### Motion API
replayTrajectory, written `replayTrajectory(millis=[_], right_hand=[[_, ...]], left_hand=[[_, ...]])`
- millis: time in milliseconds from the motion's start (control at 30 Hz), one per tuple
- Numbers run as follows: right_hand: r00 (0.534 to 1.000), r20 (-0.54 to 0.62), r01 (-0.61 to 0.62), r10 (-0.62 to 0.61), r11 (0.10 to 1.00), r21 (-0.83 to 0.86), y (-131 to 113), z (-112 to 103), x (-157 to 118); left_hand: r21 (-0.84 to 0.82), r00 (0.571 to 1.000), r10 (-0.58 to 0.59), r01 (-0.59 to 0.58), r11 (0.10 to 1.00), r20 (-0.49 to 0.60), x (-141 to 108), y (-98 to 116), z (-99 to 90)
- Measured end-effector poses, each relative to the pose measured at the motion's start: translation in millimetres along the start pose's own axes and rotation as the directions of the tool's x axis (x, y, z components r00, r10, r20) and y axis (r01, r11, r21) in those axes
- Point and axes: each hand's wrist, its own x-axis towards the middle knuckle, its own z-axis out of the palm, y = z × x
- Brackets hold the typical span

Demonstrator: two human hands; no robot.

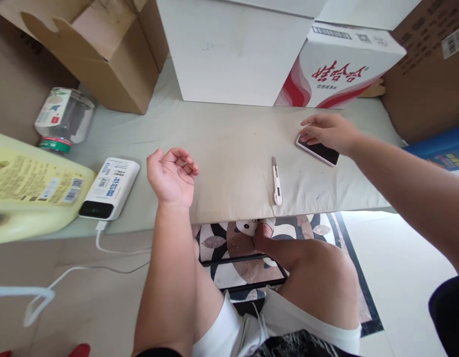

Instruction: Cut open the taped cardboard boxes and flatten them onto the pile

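Observation:
My left hand (173, 176) rests palm up above the cloth-covered surface, its fingers loosely curled and nothing in the palm. At the right, my right hand (331, 133) is over a dark-screened phone (322, 151) with a pale edge, which lies flat. The fingers stretch across the phone's far left end; whether they press on it I cannot tell. Between the hands, closer to the right one, lies a white utility knife (276, 183), its tip pointing away from me. Left of my left hand is a white power bank (112, 188) with a cable plugged in.
A yellow jug (39, 183) and a clear plastic jar (65, 119) on its side are at the left. Behind stand an open cardboard box (113, 64), a white box (236, 54) and a red-and-white carton (337, 64). The table's front edge (232, 218) is above my legs.

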Motion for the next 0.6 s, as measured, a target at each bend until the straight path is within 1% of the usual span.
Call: replayTrajectory(millis=[33, 67, 100, 133, 167, 200, 233, 267, 333, 400, 433, 467, 533, 600], right_hand=[[0.99, 0.046, 0.139, -0.135, 0.983, -0.119, -16, 22, -1], [0.951, 0.117, 0.306, -0.285, 0.918, -0.253, -34, 45, -4], [0.88, 0.205, 0.476, -0.429, 0.794, -0.378, -54, 69, -8], [0.784, 0.301, 0.617, -0.543, 0.632, -0.469, -75, 94, -14], [0.692, 0.403, 0.712, -0.599, 0.473, -0.519, -98, 119, -20], [0.625, 0.484, 0.767, -0.613, 0.364, -0.529, -123, 144, -27], [0.585, 0.533, 0.793, -0.612, 0.291, -0.536, -148, 166, -33], [0.564, 0.555, 0.803, -0.611, 0.249, -0.541, -172, 188, -39], [0.538, 0.582, 0.816, -0.61, 0.203, -0.541, -219, 226, -43], [0.506, 0.571, 0.819, -0.647, 0.15, -0.555, -256, 259, -38], [0.528, 0.551, 0.798, -0.646, 0.157, -0.581, -270, 274, -33], [0.553, 0.531, 0.786, -0.642, 0.192, -0.587, -280, 288, -26], [0.629, 0.481, 0.754, -0.611, 0.327, -0.57, -291, 310, -12], [0.696, 0.437, 0.712, -0.57, 0.472, -0.519, -293, 325, 0]], left_hand=[[-0.01, 1.0, 0.005, -0.005, 1.0, -0.009, 0, 4, -4.3], [-0.019, 1.0, 0.007, -0.008, 1.0, -0.023, 0, 9, -8.3], [-0.028, 0.999, 0.007, -0.009, 1.0, -0.043, 0, 13, -11.9], [-0.036, 0.998, 0.005, -0.007, 0.999, -0.069, 1, 17, -15.0], [-0.044, 0.995, -0.001, -0.003, 0.999, -0.098, 2, 20, -17.5], [-0.053, 0.992, -0.007, 0.0, 0.999, -0.126, 3, 23, -19.4], [-0.063, 0.989, -0.013, 0.004, 0.998, -0.15, 4, 25, -20.6], [-0.074, 0.986, -0.018, 0.006, 0.997, -0.167, 5, 27, -21.2], [-0.098, 0.984, -0.027, 0.009, 0.995, -0.179, 7, 29, -20.7], [-0.117, 0.985, -0.032, 0.012, 0.993, -0.172, 7, 29, -19.5], [-0.12, 0.986, -0.036, 0.016, 0.993, -0.161, 7, 28, -19.1], [-0.119, 0.988, -0.04, 0.023, 0.993, -0.146, 7, 27, -19.1], [-0.11, 0.992, -0.049, 0.036, 0.993, -0.117, 7, 26, -20.6], [-0.099, 0.993, -0.048, 0.037, 0.994, -0.107, 6, 25, -23.9]])
